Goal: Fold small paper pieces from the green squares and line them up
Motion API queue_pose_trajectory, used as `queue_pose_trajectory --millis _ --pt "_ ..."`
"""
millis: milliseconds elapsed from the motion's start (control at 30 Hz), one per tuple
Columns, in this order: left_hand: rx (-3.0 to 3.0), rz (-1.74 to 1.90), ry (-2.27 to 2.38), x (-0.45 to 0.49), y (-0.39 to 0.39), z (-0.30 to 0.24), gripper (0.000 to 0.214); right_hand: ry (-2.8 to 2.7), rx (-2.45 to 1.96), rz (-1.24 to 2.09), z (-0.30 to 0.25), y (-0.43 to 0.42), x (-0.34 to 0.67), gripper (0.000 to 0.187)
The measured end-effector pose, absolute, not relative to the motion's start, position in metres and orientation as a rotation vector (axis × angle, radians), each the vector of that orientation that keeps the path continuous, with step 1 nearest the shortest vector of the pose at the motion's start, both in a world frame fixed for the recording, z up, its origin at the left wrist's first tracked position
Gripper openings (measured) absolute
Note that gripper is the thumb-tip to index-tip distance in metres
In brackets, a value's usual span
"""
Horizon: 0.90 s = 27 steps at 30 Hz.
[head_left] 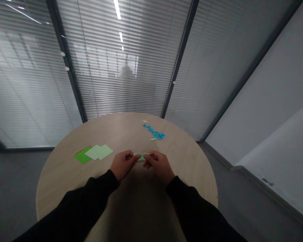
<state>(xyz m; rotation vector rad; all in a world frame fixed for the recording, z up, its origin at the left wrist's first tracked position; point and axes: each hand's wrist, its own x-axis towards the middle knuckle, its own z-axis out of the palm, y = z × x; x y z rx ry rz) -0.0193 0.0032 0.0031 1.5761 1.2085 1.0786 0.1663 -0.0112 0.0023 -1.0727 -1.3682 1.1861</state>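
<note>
A small piece of pale green paper point(141, 157), looking folded into a narrow strip, is held level between my two hands over the middle of the table. My left hand point(123, 164) pinches its left end, thumb on the near face. At the right end my right hand point(159, 164) grips it between thumb and fingers, the lower fingers curled beneath. Parts of the paper are covered by my thumbs, so its exact folds cannot be made out.
Pale green sheets point(104, 151) overlap a stack of brighter green paper point(83, 157) on the left. Several small blue folded paper shapes point(156, 134) lie beyond my hands, with a yellow one point(145, 121) at their far end. The round wooden table point(63, 174) stands before glass with blinds point(126, 94).
</note>
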Motion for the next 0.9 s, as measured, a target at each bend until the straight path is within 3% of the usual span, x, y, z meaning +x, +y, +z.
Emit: queue_pose_trajectory --millis 400,900 --pt "1.571 1.144 1.058 -0.0195 0.0053 0.0031 0.033 -1.389 -1.115 1.156 0.0053 -0.0135 0.1659 0.035" --pt "1.645 1.126 1.137 -0.0208 0.0028 0.0078 0.034 -1.322 -1.124 1.169 -0.0022 -0.0088 0.1662 0.034"
